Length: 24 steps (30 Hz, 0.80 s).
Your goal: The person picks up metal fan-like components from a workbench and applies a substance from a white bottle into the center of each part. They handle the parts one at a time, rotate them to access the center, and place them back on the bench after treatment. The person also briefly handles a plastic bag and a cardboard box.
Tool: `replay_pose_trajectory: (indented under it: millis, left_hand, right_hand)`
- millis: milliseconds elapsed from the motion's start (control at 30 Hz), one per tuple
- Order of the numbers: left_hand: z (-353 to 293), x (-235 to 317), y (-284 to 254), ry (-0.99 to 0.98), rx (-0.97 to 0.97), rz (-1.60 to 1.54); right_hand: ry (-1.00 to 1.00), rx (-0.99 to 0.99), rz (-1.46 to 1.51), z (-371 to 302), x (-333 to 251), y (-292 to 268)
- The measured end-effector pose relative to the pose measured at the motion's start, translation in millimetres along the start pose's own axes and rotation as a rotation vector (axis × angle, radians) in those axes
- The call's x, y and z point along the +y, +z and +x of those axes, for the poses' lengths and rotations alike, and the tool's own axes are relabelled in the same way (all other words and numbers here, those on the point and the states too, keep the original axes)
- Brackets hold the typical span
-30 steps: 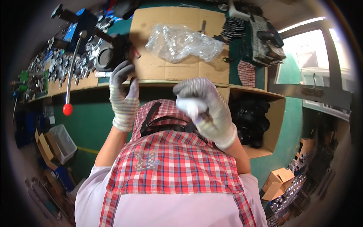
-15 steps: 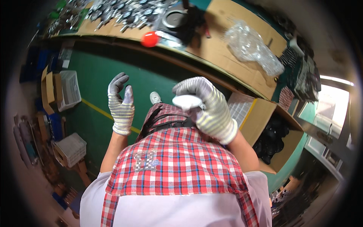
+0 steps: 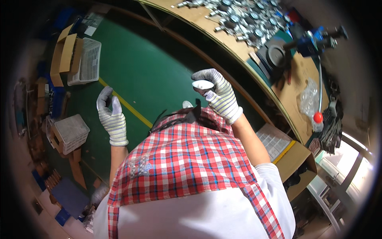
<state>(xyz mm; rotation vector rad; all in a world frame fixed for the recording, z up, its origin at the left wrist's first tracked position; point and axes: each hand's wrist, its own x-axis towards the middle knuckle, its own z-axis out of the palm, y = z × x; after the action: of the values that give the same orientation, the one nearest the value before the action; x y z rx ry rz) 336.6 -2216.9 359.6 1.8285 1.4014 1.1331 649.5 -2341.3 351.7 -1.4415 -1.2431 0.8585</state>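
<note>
A striped, grey-palmed work glove covers each of my hands. My right hand (image 3: 220, 95) is closed on a smooth white oval piece (image 3: 203, 85), held in front of my apron between the curled fingers and thumb. What kind of part it is does not show, as the fingers hide its underside. To the left, my left hand (image 3: 111, 119) hangs over the floor with nothing in it, its fingers and thumb curved and apart. My red checked apron (image 3: 191, 159) lies below both hands.
A workbench (image 3: 278, 95) runs along the right, bearing several metal gauge-like parts (image 3: 238, 20), a red-knobbed lever press (image 3: 310, 44) and clear plastic wrap (image 3: 309, 97). White crates (image 3: 90, 61) and an open carton (image 3: 63, 55) stand left. An open box (image 3: 294, 169) is at my right.
My view has turned left, so the bench now lies further right and more floor shows ahead. My right hand still holds the white oval piece. The left hand stays apart from it.
</note>
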Motion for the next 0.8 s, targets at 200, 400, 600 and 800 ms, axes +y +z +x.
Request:
replay_pose_trajectory:
  millis: [200, 400, 600, 800]
  left_hand:
    - [19, -11, 5, 0.008, 0.130, 0.003]
    - [152, -41, -4, 0.042, 0.285, 0.013]
    - [301, -101, -51, -0.065, 0.399, -0.028]
    - [433, -162, -93, -0.172, 0.490, 0.129]
  right_hand:
    - [-0.067, -0.083, 0.018, 52, 1, 9]
    - [0.091, -0.272, 0.311, 206, 0, 71]
    - [0.122, -0.401, 0.411, 399, -11, 155]
    - [0.054, -0.493, 0.264, 579, -40, 238]
